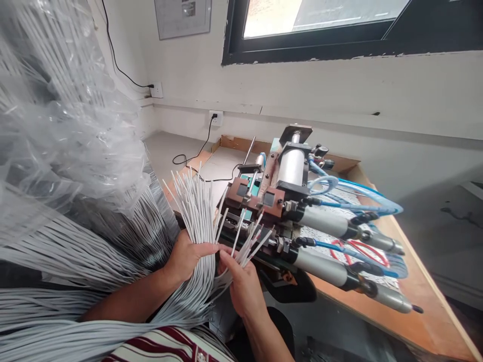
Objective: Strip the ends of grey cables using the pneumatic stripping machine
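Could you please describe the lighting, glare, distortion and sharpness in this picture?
In the head view, the window is bright, partly washed out; the plastic wrapping shows whitish glare; the lower right corner is dim; the grey cables at the left edge look stretched, as through a wide lens; the left hand and right hand look fairly clear.

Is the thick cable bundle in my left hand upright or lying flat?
Roughly upright: the cable bundle rises above the left hand, its tips pointing up.

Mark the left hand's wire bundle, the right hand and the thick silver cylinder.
Wire bundle (202, 218), head view: middle of its strands.
Right hand (244, 284), head view: back of the hand.
Thick silver cylinder (292, 168), head view: middle of its barrel.
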A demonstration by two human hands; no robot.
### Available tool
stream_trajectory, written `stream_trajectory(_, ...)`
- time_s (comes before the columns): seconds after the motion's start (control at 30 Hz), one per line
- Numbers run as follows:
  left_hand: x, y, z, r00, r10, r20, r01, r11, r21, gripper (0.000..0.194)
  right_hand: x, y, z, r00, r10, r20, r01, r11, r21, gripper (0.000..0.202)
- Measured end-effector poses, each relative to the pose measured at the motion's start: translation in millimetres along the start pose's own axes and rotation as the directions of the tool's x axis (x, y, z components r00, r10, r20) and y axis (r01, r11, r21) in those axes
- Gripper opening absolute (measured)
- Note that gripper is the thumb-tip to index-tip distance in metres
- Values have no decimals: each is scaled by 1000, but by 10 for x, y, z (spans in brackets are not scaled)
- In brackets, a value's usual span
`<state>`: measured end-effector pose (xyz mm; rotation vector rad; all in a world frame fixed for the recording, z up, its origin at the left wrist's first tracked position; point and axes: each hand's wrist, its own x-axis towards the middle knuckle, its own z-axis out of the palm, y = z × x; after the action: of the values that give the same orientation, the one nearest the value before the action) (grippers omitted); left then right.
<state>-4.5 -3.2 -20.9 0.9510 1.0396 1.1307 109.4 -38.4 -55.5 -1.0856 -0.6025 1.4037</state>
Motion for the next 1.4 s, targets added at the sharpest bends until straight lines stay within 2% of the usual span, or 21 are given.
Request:
stream_trajectory(0.07, -2, -7, -2, 1000, 18, -13, -17, 1000, 21, 19, -36, 41, -30, 998, -43, 37, 47, 993, -112, 29)
stream_trajectory(0.13, -6, -8, 1, 999, 38, -2, -38, 998, 40, 21, -53, 73, -47, 995, -93, 21, 95, 983, -154, 27)
stream_trajectory(0.27, -6, 14, 16, 998, 27, 50, -29, 999, 39, 14, -45, 86, -36, 982, -152, -111, 145, 987, -63, 26)
stream_trajectory(0.43, 11, 62, 35, 1000, -18, 7, 18, 1000, -1, 17, -16, 24, 0, 967, -114, -228, 135, 988, 80, 27)
stream_trajectory(0.73, 31, 86, 52, 1000, -8, -7, 8, 1000, -20, 20, 72, -84, 28, 974, 27, -224, 22, 977, 214, 25)
stream_trajectory(0.9, -1, -17, 20, 998, 40, 52, -42, 998, 44, 23, 102, -79, 22, 998, 29, -55, -18, 981, 191, 25)
stream_trajectory(0.97, -24, -62, 10, 996, 56, 73, -62, 995, 80, 26, 95, -51, 20, 999, 10, -38, -5, 989, 149, 28)
stream_trajectory(1.07, -53, -105, -8, 995, 55, 84, -64, 992, 106, 29, 54, 15, 12, 996, -45, -80, 53, 994, 100, 24)
stream_trajectory(1.23, -64, -118, -48, 999, 31, 25, -32, 997, 68, 30, -38, 103, -15, 981, -72, -182, 89, 992, 92, 22)
stream_trajectory(1.33, -58, -109, -52, 1000, -1, -3, 1, 998, 57, 21, -53, 106, -31, 981, -77, -178, 89, 994, 61, 23)
stream_trajectory(1.4, -51, -105, -46, 1000, -16, -20, 17, 999, 47, 23, -40, 86, -36, 982, -86, -170, 97, 994, 57, 23)
